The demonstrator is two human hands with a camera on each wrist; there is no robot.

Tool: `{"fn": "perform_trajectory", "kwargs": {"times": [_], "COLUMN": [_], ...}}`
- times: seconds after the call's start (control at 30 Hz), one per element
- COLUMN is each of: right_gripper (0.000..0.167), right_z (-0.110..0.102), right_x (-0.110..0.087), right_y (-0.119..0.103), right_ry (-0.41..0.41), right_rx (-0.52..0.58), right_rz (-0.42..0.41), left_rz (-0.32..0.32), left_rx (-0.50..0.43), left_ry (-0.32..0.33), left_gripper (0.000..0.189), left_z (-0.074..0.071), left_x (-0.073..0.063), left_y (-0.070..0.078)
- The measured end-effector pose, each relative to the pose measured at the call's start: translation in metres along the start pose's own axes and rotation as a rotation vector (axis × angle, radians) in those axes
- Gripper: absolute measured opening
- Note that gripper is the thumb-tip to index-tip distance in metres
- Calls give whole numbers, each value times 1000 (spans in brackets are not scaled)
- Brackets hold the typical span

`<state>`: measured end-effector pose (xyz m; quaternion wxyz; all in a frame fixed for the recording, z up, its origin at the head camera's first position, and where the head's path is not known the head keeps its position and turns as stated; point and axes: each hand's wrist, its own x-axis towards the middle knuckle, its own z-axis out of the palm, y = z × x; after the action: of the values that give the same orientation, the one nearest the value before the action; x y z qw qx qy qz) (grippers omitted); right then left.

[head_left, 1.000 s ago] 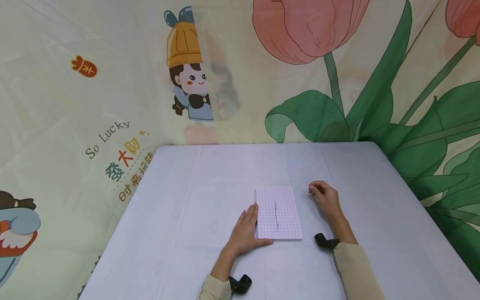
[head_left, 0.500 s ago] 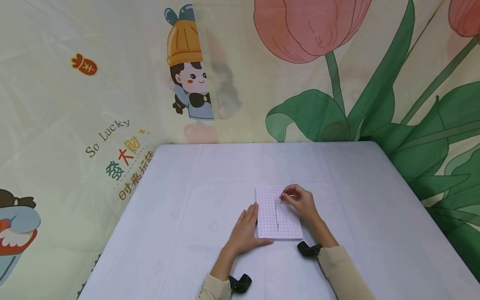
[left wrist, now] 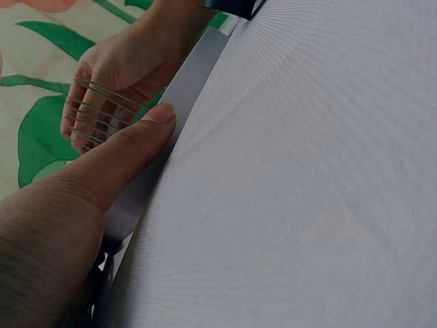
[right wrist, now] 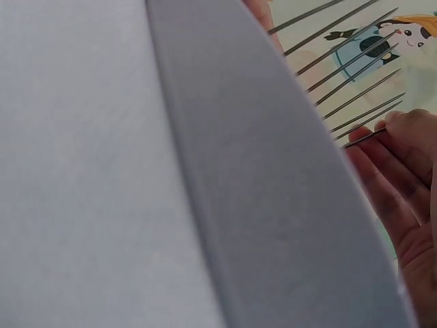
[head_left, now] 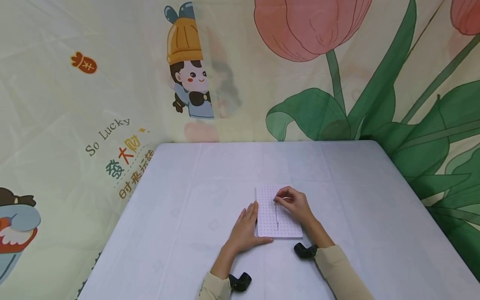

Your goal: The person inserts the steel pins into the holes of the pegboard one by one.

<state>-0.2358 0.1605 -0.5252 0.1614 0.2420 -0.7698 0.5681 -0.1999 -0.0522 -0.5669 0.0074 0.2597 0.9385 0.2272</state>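
A white board [head_left: 267, 227] dotted with small holes lies on the table. Thin metal needles [right wrist: 362, 93], several of them, stand upright from it in a single row. My left hand [head_left: 243, 231] rests against the board, its fingers straight along the left side and its thumb [left wrist: 130, 147] laid on the near edge. At the far end of the row, my right hand [head_left: 296, 205] pinches one needle [right wrist: 365, 138] between thumb and fingertips. That needle's lower end is right at the board's surface in the right wrist view.
A white cloth covers the table [head_left: 210, 183], with bare cloth all around the board. Black wrist cameras sit on the left wrist [head_left: 240, 282] and right wrist [head_left: 305, 251]. A printed curtain [head_left: 240, 75] with tulips hangs behind the table's far edge.
My right hand has come from right of the board leftward over it, to the far end of the needle row. The left hand has stayed in place.
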Motion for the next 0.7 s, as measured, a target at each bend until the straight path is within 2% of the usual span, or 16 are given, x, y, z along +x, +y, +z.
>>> {"fn": "perform_trajectory", "kwargs": {"times": [0.3,0.57,0.7], "right_gripper": [14,15,15], "right_z": [1,0,0], "right_x": [-2,0,1], "right_y": [2,5,6], "right_ry": [-25,-61,-79], "right_rx": [-36,-31,-25], "right_rz": [26,-24,-21], "left_rz": [1,14,14], "left_rx": [8,4,7], "left_ry": [-2,8,9], "left_gripper": [118,118,118], "left_z": [0,1,0], "left_x": [0,0,1], "left_y": [1,0,-1]}}
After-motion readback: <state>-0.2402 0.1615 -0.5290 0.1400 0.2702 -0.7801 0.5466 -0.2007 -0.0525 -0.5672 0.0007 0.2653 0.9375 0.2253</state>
